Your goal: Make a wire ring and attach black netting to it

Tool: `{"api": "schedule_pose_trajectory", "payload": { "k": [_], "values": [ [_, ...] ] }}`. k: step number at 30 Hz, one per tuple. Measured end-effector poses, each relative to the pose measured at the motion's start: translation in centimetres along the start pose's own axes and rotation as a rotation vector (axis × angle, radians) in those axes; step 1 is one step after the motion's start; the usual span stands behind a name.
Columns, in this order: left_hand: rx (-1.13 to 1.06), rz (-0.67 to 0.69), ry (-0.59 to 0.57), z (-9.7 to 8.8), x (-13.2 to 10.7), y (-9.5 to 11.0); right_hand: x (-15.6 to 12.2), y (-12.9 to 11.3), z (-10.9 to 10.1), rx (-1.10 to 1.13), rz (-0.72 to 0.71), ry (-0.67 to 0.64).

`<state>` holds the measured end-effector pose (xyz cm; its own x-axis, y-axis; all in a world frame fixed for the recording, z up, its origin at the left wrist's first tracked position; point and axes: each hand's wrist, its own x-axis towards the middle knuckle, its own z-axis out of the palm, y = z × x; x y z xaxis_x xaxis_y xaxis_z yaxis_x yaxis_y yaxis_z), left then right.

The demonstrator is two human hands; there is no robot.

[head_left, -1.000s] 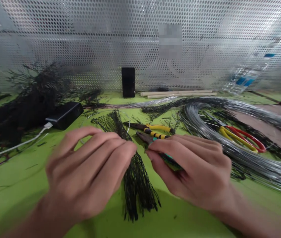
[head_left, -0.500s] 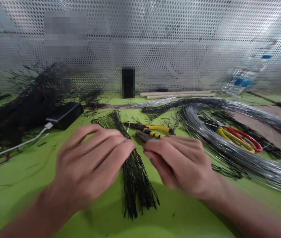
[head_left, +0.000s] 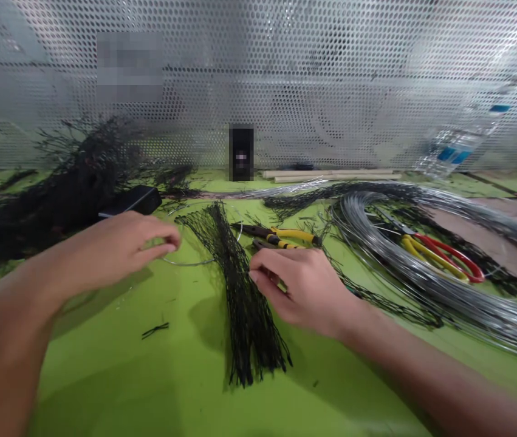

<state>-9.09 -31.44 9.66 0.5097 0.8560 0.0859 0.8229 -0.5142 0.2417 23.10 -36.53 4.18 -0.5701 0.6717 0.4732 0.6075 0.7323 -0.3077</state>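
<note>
A bundle of black netting lies lengthwise on the green table, its frayed ends toward me. A thin wire loop curves out from the bundle's left side. My right hand is at the bundle's right edge, thumb and forefinger pinched; what is between them is too small to make out. Left of the bundle, my left hand is apart from the netting, thumb and forefinger tips close together near the wire loop. Whether they hold the wire is unclear. Yellow-and-black pliers lie just beyond my right hand, partly covered.
A large wire coil lies at the right, with red-and-yellow-handled cutters inside it. Tangled black netting and a black box are at the left. A plastic bottle leans on the perforated metal panel.
My left hand has moved left, off the bundle, uncovering the wire loop and a netting scrap. My right hand has shifted left to the bundle's edge.
</note>
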Motion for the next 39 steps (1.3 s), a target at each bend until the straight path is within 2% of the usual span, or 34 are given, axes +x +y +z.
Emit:
{"api": "schedule_pose_trajectory", "payload": {
  "k": [2,3,6,9,12,14,19,22,25,28,30,35,39],
  "values": [
    [-0.109,-0.153,-0.195,-0.3,-0.6,-1.9,0.0,0.3,0.0,-0.009,0.044,-0.037],
    [-0.118,-0.176,-0.25,-0.3,-0.8,-2.5,0.1,0.5,-0.2,-0.017,0.071,-0.05],
    [-0.099,-0.204,-0.325,0.0,-1.1,-3.0,0.4,1.4,-1.0,-0.048,0.168,-0.108],
    [-0.034,-0.206,-0.256,0.4,-0.4,-2.2,0.7,1.9,-2.0,-0.059,0.229,-0.251],
    [0.06,-0.208,-0.086,1.1,0.8,-0.7,0.8,1.6,-2.6,-0.104,0.309,-0.397],
    [0.119,-0.19,0.004,2.0,1.6,0.4,0.7,1.0,-2.6,-0.165,0.373,-0.443],
    [0.18,-0.071,-0.015,4.2,3.0,2.2,0.2,-0.4,-2.3,-0.256,0.411,-0.486],
    [0.195,-0.09,0.012,3.6,3.0,1.1,0.4,-0.5,-2.2,-0.251,0.42,-0.459],
    [0.207,-0.19,0.072,1.9,2.3,-1.7,1.6,-0.1,-2.1,-0.205,0.436,-0.404],
    [0.204,-0.265,0.089,0.6,1.5,-4.5,4.3,0.6,-1.6,-0.167,0.446,-0.368],
    [0.202,-0.296,0.097,0.4,1.2,-5.6,6.7,1.3,-0.9,-0.161,0.468,-0.369],
    [0.198,-0.329,0.05,1.4,1.7,-6.1,12.1,3.7,2.5,-0.184,0.654,-0.334],
    [0.216,-0.324,-0.005,2.8,2.7,-5.4,13.4,5.7,4.8,-0.135,0.742,-0.326]
  ]
}}
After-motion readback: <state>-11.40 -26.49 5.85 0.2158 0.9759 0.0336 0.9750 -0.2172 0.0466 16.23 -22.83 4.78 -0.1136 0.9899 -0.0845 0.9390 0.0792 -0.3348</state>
